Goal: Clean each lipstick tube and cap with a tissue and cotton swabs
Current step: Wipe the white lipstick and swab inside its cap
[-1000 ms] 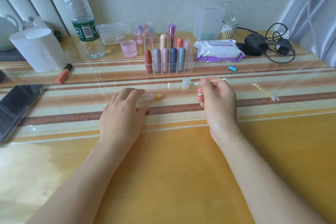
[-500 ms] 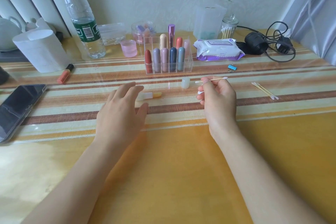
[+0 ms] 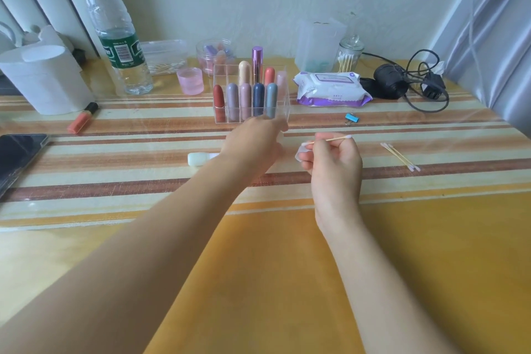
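The thumb and forefinger of the right hand [image 3: 334, 164] pinched a cotton swab [image 3: 333, 139] near its middle, the stick lying almost level with one pale tip pointing right. The remaining fingers of that hand were curled inward over a small wad of tissue [image 3: 301, 154], which peeped out at the left of the fist. The left hand [image 3: 255, 142] was stretched forward and blurred, its fingertips at a small translucent cap [image 3: 281, 136] just in front of the clear organiser [image 3: 283, 112]. Whether those fingers were apart or clamped on the cap could not be told, since the back of the hand hid them. The pale lipstick tube [image 3: 199, 158] lay on its side on the table [image 3: 402, 238], its right end hidden under the left wrist. The organiser held two rows of upright lipsticks [image 3: 246, 100] in red, mauve, navy, grey-blue, peach and a metallic purple. To the right of the hands lay two spare swabs [image 3: 400, 156] side by side, and farther back a blue binder clip [image 3: 351, 118] and a pack of wet wipes [image 3: 330, 89]. At the left stood a water bottle [image 3: 115, 29] and a white tissue roll [image 3: 43, 77], with an orange lip gloss [image 3: 82, 120] and a dark phone [image 3: 17, 158] lying nearer.
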